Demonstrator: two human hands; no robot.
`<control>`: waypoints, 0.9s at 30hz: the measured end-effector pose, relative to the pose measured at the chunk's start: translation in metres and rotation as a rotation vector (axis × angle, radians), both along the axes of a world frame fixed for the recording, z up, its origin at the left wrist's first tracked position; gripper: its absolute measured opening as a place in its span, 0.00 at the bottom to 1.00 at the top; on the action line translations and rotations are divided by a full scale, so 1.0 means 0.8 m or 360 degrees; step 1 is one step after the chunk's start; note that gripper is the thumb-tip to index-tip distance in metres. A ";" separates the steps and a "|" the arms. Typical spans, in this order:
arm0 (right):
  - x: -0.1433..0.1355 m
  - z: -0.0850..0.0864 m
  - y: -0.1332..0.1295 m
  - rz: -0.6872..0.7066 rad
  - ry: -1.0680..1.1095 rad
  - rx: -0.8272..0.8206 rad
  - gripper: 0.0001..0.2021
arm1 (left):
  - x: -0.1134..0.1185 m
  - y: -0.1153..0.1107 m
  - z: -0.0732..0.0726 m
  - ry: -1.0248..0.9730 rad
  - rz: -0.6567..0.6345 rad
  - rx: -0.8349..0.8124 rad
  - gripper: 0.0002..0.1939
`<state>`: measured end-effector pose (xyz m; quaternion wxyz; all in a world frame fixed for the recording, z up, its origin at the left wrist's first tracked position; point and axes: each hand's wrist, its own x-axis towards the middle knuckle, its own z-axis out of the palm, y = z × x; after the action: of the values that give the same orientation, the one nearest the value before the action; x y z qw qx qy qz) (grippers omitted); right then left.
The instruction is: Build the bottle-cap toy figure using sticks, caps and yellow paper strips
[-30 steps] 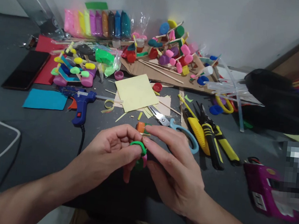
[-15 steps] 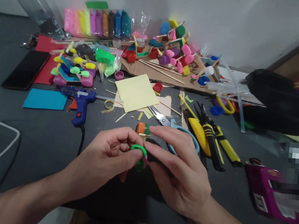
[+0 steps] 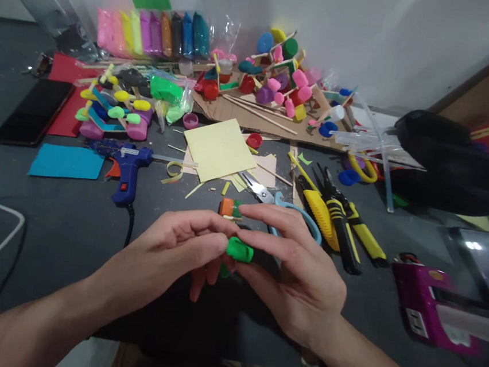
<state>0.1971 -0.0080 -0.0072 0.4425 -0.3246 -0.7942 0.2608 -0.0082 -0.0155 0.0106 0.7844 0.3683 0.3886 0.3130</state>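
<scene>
A bright green piece of modelling clay (image 3: 240, 250), bent with a dark slot along it, sits between my two hands at the near side of the table. My left hand (image 3: 191, 242) is closed, its thumb and fingers at the clay's left end. Around the other end, the index finger and thumb of my right hand (image 3: 301, 270) pinch it, while the upper fingers stretch forward. Below, a bit of more green and pink shows, mostly hidden by fingers. Just beyond the fingertips lies a small orange and green piece (image 3: 227, 206) with a thin stick, partly covered.
Ahead are yellow paper (image 3: 219, 149), scissors (image 3: 261, 190), a yellow cutter (image 3: 321, 214) and pliers (image 3: 343, 233). Left lie a blue glue gun (image 3: 127, 169), a phone (image 3: 33, 111) and small clay-wheeled models (image 3: 116, 116). Clay packs (image 3: 155, 33) line the back; a purple device (image 3: 418, 304) sits right.
The green clay has turned from a thin curved strip seen edge-on to its broad side. My right fingers have closed in on it. The view has shifted slightly.
</scene>
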 end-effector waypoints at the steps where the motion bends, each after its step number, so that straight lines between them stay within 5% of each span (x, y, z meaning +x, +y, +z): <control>1: 0.000 0.000 0.000 -0.0007 0.0035 -0.0026 0.16 | 0.000 0.000 -0.001 -0.0032 0.0024 -0.0013 0.14; 10: 0.002 -0.002 -0.004 0.0034 0.0208 -0.0245 0.15 | 0.005 -0.007 0.001 0.0094 0.0061 0.0099 0.09; 14: 0.002 -0.001 -0.006 0.0058 0.0293 -0.0356 0.14 | 0.003 -0.014 -0.004 0.0537 0.0389 0.1105 0.16; 16: 0.003 0.000 -0.006 0.0073 0.0315 -0.0394 0.13 | 0.001 -0.014 -0.008 0.0755 0.0402 0.1771 0.17; 18: 0.002 0.001 -0.007 0.0082 0.0333 -0.0434 0.13 | -0.001 -0.012 -0.011 0.0933 0.0377 0.2119 0.17; 27: 0.001 0.002 -0.007 0.0086 0.0307 -0.0431 0.11 | -0.003 -0.008 -0.008 0.1094 0.0363 0.2217 0.13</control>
<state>0.1975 -0.0134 -0.0059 0.4618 -0.3331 -0.7141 0.4072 -0.0104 -0.0217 0.0045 0.1713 0.8095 0.3591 0.4317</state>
